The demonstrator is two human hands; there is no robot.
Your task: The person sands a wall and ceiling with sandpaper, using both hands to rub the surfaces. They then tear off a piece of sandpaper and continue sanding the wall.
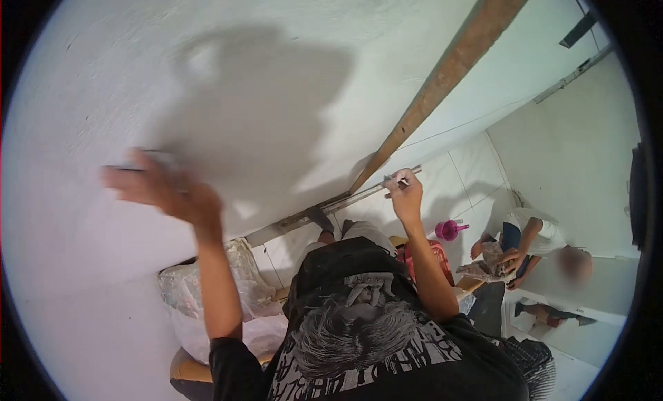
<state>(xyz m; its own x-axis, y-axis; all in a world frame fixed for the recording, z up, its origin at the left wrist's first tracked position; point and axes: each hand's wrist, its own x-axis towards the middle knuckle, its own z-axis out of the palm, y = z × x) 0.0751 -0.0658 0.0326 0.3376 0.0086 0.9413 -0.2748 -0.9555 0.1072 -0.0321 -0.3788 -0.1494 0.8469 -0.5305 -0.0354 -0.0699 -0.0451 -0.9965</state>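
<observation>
My left hand point(162, 190) is raised against the white wall point(262, 118), blurred by motion, with its fingers curled round a thin dark-edged item too smeared to name. Its shadow and mine fall on the wall. My right hand point(404, 187) is lower and to the right, near the foot of a long brown wooden beam point(449, 73) that leans along the wall. Its fingers are pinched on something small and greyish that I cannot make out.
Bulky plastic bags point(221, 304) lie at the lower left. A pink dipper point(449, 230) and a red item point(431, 259) are on the right, beside a co-worker point(542, 235) handling a crumpled bag point(492, 263). White tiles point(476, 176) cover the floor.
</observation>
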